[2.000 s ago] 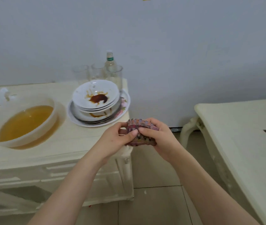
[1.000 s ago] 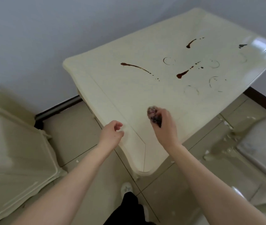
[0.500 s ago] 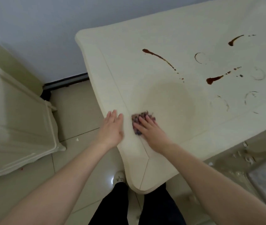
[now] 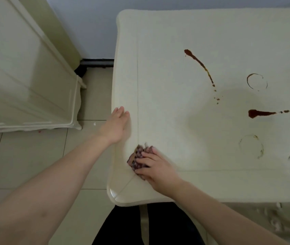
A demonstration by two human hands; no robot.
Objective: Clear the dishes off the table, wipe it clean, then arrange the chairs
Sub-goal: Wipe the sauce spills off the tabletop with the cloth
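Cloth [image 4: 137, 159] was pressed flat by right hand [image 4: 155, 167] near table [image 4: 176, 68] corner; left hand [image 4: 115, 125], fingers straight, was rested on table edge. Sauce streaks [image 4: 200, 65] were left unwiped.

Near the frame's lower centre, the right hand [image 4: 155, 169] presses a patterned cloth [image 4: 137, 159] onto the cream table [image 4: 167, 71]; the left hand [image 4: 116, 125] rests flat on its edge. Brown streaks [image 4: 200, 63] mark the right side.
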